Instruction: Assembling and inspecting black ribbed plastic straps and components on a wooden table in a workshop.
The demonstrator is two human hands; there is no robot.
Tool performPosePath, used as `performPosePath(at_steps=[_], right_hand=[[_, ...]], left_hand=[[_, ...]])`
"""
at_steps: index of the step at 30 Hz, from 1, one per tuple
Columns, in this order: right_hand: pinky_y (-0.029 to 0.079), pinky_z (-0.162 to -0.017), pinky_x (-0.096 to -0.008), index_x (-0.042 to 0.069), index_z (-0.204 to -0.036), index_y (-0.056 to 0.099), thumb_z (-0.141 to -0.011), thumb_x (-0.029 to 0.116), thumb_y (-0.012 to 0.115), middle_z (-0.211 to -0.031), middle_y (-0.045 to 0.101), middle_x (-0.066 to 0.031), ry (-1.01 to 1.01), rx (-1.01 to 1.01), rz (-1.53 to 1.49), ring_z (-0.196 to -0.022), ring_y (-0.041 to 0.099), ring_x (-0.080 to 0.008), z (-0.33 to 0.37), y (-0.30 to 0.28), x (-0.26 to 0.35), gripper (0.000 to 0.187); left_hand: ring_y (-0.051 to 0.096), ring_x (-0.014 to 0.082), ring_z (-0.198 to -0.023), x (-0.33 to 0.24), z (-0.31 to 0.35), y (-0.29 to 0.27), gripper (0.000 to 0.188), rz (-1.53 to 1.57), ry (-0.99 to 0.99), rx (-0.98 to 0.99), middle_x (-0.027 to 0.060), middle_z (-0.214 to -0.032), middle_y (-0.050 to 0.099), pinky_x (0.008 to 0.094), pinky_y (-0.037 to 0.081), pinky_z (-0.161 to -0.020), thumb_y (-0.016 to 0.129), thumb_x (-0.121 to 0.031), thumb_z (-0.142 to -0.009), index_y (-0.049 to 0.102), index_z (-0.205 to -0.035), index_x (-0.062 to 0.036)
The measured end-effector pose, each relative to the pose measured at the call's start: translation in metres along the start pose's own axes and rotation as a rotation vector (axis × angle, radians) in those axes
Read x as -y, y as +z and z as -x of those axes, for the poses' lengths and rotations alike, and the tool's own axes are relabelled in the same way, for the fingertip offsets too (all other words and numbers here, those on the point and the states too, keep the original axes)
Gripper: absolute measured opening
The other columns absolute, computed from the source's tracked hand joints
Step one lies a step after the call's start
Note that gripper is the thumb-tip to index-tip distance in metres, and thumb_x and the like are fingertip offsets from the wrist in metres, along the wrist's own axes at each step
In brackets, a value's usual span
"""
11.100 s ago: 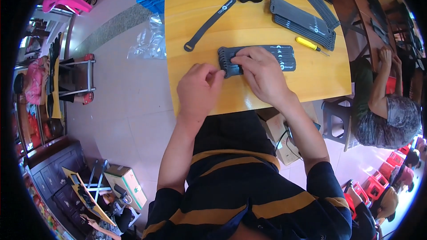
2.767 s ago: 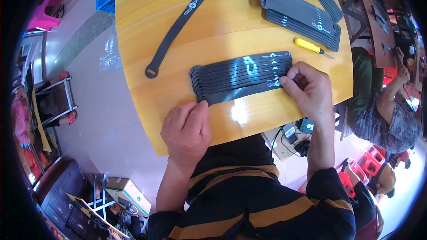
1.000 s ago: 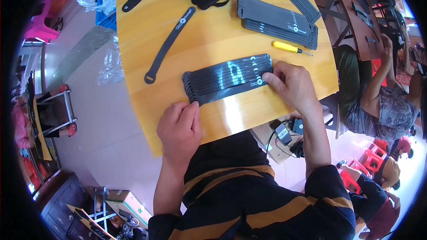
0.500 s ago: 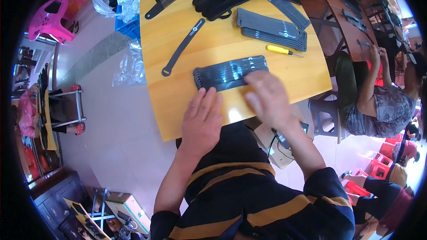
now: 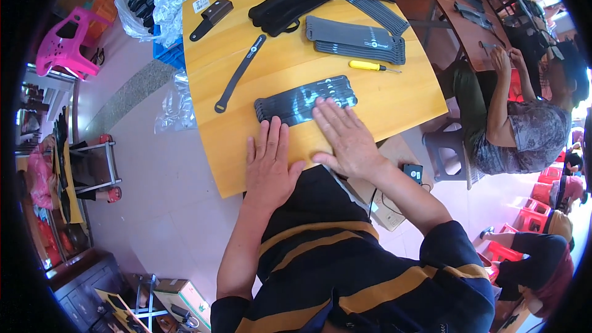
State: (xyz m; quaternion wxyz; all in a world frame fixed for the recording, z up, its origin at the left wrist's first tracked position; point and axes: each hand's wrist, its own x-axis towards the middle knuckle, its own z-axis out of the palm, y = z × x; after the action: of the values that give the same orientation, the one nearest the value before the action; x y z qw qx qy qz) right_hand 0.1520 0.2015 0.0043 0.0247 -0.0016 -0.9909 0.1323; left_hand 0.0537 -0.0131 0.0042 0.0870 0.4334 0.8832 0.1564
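Observation:
A row of overlapping black straps [image 5: 290, 103], each with a slotted, rounded end, lies on the wooden table in front of me. My left hand [image 5: 269, 166] is open, its straight fingertips at the row's near left edge. My right hand [image 5: 346, 139] rests flat, fingers extended over the right part of the straps, hiding some of them. Beyond the row, a single dark strap [image 5: 242, 73] lies at a slant on the left. Farther right is a thick stack of grey straps [image 5: 345, 32], with a small yellow-handled screwdriver [image 5: 365, 65] just nearer to me.
Black padded pieces [image 5: 283, 9], fanned straps [image 5: 377, 13] and a brown-and-black sheath-like piece [image 5: 213, 17] lie along the table's far side. Clear plastic bags fill a blue crate [image 5: 166, 55] beyond the left edge. Another person [image 5: 530, 135] sits at a table on the right.
My right hand, blurred before, now lies spread and still on the straps. The table and its things have shifted slightly left in view.

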Motion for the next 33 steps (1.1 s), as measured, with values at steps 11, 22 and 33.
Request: performPosePath(at_steps=[11, 22, 33], right_hand=[[0.018, -0.128, -0.0549, 0.004, -0.166, 0.022, -0.096, 0.072, 0.049, -0.173, 0.022, -0.0161, 0.290, -0.011, 0.119, -0.161, 0.019, -0.0314, 0.019, -0.004, -0.019, 0.101], [0.017, -0.124, -0.0648, 0.001, -0.165, 0.020, -0.095, 0.061, 0.060, -0.173, 0.019, -0.0213, 0.180, -0.300, 0.011, -0.160, 0.017, -0.0384, 0.015, 0.005, 0.002, 0.100], [0.017, -0.127, -0.0576, 0.000, -0.161, 0.035, -0.099, 0.070, 0.047, -0.170, 0.027, -0.0199, -0.127, -0.057, -0.117, -0.159, 0.023, -0.0373, -0.042, 0.027, 0.062, 0.094]], left_hand=[[0.020, 0.0306, -0.160, 0.002, 0.003, -0.002, 0.086, 0.027, -0.004, -0.009, 0.0124, -0.172, 0.025, 0.0563, 0.018, -0.128, 0.068, -0.041, -0.095, 0.030, -0.163, -0.0053], [0.024, 0.0370, -0.158, 0.024, 0.045, 0.001, 0.084, 0.026, -0.114, -0.188, 0.0186, -0.169, 0.030, 0.0578, 0.022, -0.126, 0.069, -0.041, -0.095, 0.033, -0.160, -0.0017], [0.029, 0.0407, -0.155, 0.026, 0.029, -0.003, 0.070, -0.008, 0.046, -0.268, 0.0146, -0.166, 0.036, 0.0641, 0.027, -0.120, 0.061, -0.029, -0.096, 0.041, -0.157, -0.0018]])
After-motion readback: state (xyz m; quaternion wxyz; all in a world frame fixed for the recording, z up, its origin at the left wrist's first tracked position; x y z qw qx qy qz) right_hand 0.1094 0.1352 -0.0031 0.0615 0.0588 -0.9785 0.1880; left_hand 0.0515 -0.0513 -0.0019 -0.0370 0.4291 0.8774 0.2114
